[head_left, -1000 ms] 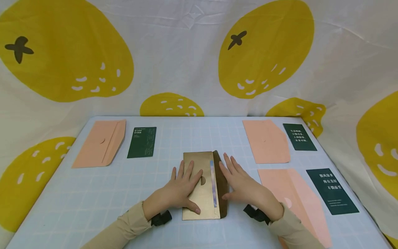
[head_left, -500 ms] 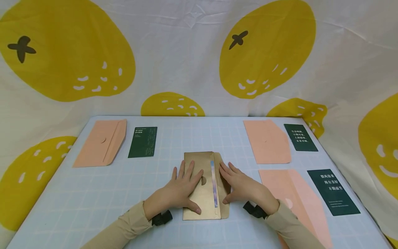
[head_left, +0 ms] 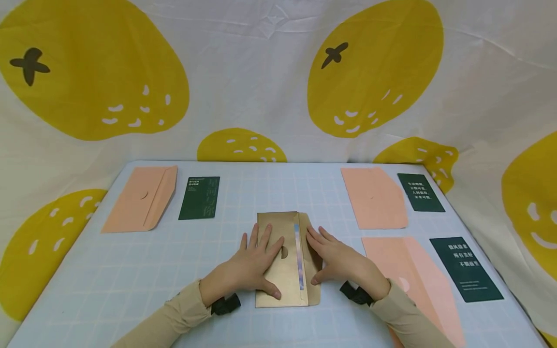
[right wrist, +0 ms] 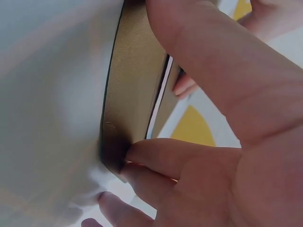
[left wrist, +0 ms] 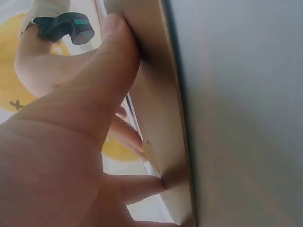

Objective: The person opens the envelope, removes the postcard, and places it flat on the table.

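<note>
Head view: the gold envelope [head_left: 288, 275] lies near the middle of the bench [head_left: 104, 280], between the hands. The left hand [head_left: 252, 268] rests on its body with fingers straight and spread; the right hand [head_left: 344, 263] touches the flap [head_left: 311, 268] with fingertips and thumb, fingers extended. The hands are apart and neither is clamped on anything. The work looks partway along: the flap is turned outward, and a blue-violet strip [head_left: 299, 256] showing beside it may be the edge of something already inside. If the envelope is to be closed, folding the flap over is left. Around it, the left peach envelope [head_left: 137, 200], far-right peach envelope [head_left: 374, 200] and near-right peach envelope [head_left: 413, 270] lie untouched by the fingers, as do the left green card [head_left: 199, 198], far-right green card [head_left: 420, 192] and near-right green card [head_left: 466, 268]. The right sleeve [head_left: 404, 309] covers part of the near-right peach envelope. The smallest print is unreadable, the left hand hides part of the gold envelope, and both wrist views crop it.
</note>
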A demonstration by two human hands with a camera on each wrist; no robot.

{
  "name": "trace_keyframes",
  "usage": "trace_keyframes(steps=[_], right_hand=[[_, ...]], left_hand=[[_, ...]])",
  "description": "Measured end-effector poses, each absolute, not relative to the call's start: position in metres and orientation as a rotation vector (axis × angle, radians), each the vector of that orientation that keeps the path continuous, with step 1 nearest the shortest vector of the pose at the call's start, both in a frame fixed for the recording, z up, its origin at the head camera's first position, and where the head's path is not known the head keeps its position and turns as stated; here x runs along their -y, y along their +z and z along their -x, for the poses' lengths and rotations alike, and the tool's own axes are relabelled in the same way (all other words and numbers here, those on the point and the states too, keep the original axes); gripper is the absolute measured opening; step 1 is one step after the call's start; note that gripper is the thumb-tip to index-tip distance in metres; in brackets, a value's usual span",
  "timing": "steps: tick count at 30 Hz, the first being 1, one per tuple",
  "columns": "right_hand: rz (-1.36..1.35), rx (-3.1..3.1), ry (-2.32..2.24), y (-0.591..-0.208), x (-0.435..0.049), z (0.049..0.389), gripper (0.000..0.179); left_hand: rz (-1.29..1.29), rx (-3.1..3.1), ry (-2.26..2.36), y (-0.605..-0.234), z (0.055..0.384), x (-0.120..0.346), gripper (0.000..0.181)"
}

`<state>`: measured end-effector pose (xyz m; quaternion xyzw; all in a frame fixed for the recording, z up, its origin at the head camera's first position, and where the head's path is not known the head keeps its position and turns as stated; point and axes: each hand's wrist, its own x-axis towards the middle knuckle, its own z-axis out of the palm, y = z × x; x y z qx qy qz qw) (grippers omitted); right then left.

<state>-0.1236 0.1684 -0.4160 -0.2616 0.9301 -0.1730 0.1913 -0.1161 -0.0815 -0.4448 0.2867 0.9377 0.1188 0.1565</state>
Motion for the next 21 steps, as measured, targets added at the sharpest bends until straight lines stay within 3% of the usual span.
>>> trace_keyframes(steps=[3,10,14,21], right_hand=[[0.741,-2.613,-0.483,-0.416,-0.169,0.124,0.110],[0.749,-2.610,-0.472,-0.417,-0.169,0.125,0.109],[0.748,-2.607,-0.466,-0.417,-0.168,0.124,0.109],[0.762,-2.612,-0.448,-0.418,-0.168,0.124,0.109]], left_hand=[[-0.833,-2.705,0.374,-0.445,0.120,0.082,0.111],[-0.854,-2.797,0.428,-0.442,0.157,0.074,0.064],[-0.849,-2.809,0.376,-0.441,0.181,0.066,0.070],[-0.836,-2.818,0.371,-0.444,0.209,0.058,0.099]])
